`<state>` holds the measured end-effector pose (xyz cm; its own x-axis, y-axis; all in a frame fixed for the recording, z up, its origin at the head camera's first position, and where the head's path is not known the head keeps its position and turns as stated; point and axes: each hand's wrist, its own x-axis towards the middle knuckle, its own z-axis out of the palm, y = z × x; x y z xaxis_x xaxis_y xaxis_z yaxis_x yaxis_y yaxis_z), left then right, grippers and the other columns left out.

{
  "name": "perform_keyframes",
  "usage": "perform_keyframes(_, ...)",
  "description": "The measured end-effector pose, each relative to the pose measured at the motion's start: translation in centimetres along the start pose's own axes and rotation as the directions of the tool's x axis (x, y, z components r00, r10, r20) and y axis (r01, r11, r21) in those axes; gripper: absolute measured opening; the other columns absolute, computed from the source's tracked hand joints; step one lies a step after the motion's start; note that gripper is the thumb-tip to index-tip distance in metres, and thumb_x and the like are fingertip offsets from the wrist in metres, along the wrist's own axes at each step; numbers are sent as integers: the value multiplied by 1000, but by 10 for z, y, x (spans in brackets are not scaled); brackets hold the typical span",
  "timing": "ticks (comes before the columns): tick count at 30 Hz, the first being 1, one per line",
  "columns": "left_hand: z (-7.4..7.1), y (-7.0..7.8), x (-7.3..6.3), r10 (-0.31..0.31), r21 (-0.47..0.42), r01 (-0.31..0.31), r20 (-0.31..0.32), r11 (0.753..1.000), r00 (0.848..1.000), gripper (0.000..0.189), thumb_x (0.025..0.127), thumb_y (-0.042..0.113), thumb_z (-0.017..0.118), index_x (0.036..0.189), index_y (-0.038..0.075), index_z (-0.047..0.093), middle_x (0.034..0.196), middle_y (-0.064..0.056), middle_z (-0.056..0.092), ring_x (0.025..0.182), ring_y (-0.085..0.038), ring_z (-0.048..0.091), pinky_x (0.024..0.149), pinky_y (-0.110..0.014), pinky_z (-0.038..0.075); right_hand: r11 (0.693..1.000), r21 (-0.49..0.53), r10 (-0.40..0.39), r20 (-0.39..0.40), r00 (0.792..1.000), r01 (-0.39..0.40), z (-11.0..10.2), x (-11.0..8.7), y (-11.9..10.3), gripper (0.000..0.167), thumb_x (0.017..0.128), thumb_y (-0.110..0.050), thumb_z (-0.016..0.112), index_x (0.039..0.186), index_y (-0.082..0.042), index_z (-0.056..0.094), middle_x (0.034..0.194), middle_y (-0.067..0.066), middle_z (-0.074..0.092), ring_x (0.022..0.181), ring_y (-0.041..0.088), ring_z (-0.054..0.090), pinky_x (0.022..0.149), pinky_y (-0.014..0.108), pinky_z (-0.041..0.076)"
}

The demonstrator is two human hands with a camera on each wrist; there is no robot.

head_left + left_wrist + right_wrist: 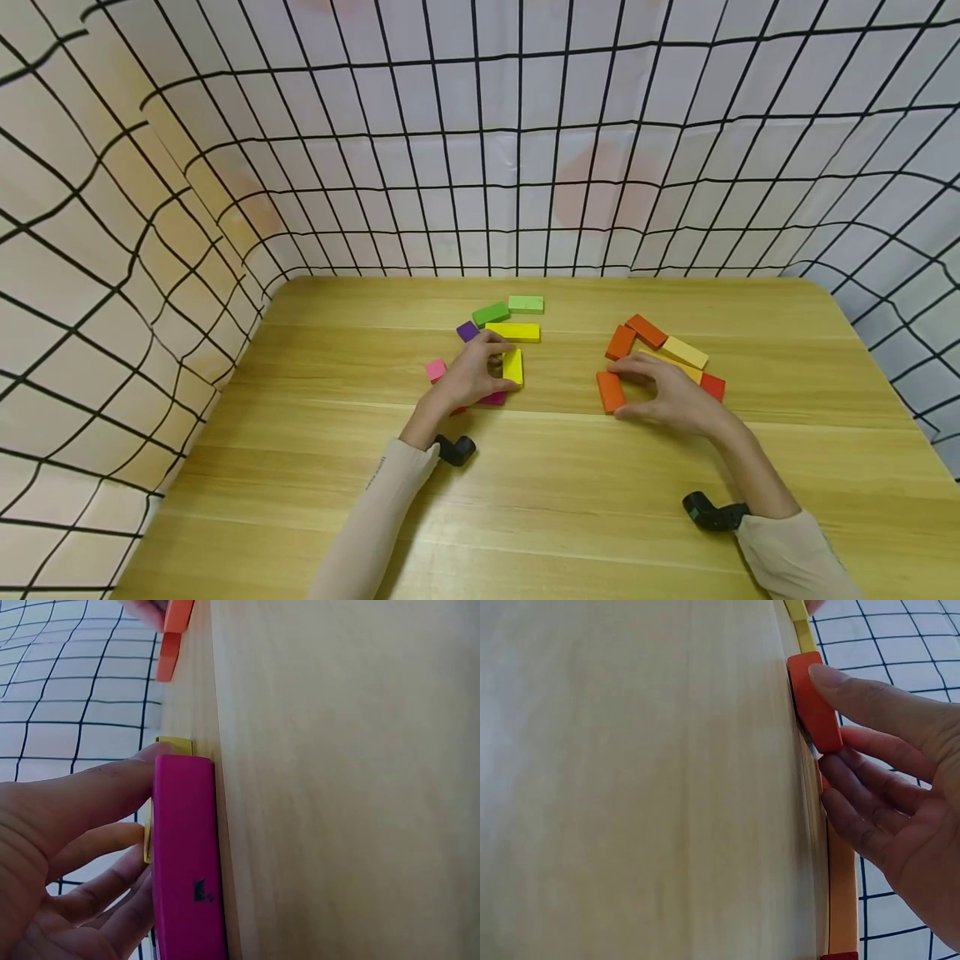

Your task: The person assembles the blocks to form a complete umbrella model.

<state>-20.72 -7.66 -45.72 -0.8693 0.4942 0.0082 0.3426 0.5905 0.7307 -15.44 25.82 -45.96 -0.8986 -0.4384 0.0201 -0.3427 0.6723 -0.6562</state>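
Pinching orange block (611,392), right hand (673,396); seemingly yellow block (513,367), left hand (472,372).

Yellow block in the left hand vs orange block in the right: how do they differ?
Colour: the yellow block is bright yellow, the orange block reddish orange.
Hands: the left hand pinches the yellow block, the right hand the orange block.
Wrist views: a magenta block partly hides the yellow block; the orange block sits largely unobstructed.
Shared: both are oblong.

Tbl (570,500) – prob. wood – w/ coloured blocks (512,333), two grps.
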Motion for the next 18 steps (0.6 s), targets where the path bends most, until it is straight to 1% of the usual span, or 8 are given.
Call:
perform_keyframes(4,0,0,0,22,29,-22,0,999,1000,61,83,11,87,137,-4,64,132,-18,57,113,-29,63,101,-38,58,1000,1,5,9,1000,-5,2,0,1,64,84,-30,88,140,-8,64,141,13,61,127,33,60,102,45,52)
perform_keyframes(6,0,1,-1,33,40,-33,6,999,999,61,83,11,87,137,-4,64,131,-17,57,112,-29,62,102,-38,57,1000,1,9,12,1000,-9,2,0,1,64,84,-31,88,139,-10,64,140,10,62,126,30,61,100,41,53)
perform_keyframes(7,0,1,0,39,39,-39,9,998,999,60,83,12,87,137,-4,64,131,-17,57,113,-29,62,102,-39,57,1000,-1,9,12,1000,-9,3,0,0,64,83,-32,88,139,-11,65,139,9,63,126,29,61,101,41,53)
perform_keyframes(9,1,3,0,49,38,-49,17,998,999,59,84,12,86,137,-4,64,131,-18,57,114,-30,62,103,-39,57,1000,4,8,16,1000,-8,4,1,-1,63,83,-33,89,137,-12,66,138,7,64,127,29,61,103,44,52)
perform_keyframes(14,6,11,4,64,20,-65,43,998,997,59,86,13,85,138,-4,63,132,-17,57,121,-31,62,106,-39,55,999,47,-1,28,1000,0,12,5,-12,61,82,-35,89,135,-14,67,139,9,64,130,34,58,107,58,49)
perform_keyframes(18,13,20,10,81,13,-82,57,997,995,61,86,14,85,139,-4,62,133,-18,57,120,-31,62,105,-39,55,999,48,-7,33,999,5,21,8,-26,59,81,-37,89,133,-17,69,135,6,66,125,31,61,104,57,51)
